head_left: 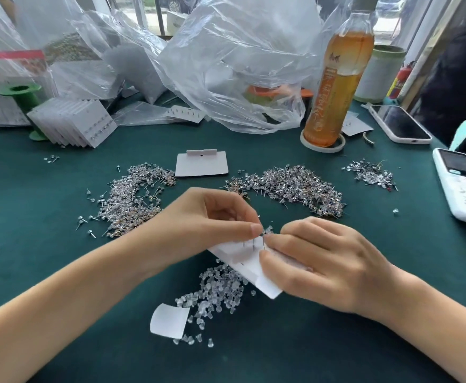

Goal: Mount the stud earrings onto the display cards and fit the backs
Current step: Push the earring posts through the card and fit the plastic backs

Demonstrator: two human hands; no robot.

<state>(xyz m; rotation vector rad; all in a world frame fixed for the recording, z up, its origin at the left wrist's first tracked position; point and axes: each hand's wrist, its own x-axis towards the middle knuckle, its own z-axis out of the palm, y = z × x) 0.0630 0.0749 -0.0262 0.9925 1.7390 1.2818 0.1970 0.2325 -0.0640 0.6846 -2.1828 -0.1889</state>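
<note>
Both hands meet over the middle of the dark green felt-covered table (46, 175). The left hand (207, 217) curls its fingers and thumb round the top edge of a white paper display card (247, 261), which is held tilted above the cloth with several thin metal posts poking up through it. The right hand (317, 261) pinches the same card from the other side, thumb pressed on its face and fingertips at the posts; whether it also holds a clear back there is too small to tell.

Directly beneath the card lies a scatter of clear plastic earring backs (218, 291), with a curled scrap of white paper (168, 320) at its near edge. Beyond the hands, a heap of silver stud earrings (132, 194) lies to the left and a second, longer heap of studs (292, 186) to the right, with a blank white card (201, 164) lying flat between them. A smaller cluster of studs (370, 172) lies further right.

At the back left, a stack of filled white cards (74, 123) leans against a green plastic spool (22, 95). Crumpled clear plastic bags (226, 59) crowd the rear. An amber drink bottle (337, 87) stands right of them, then a smartphone in a white case (400, 124) and a white remote control (464, 186). Windows run behind.
</note>
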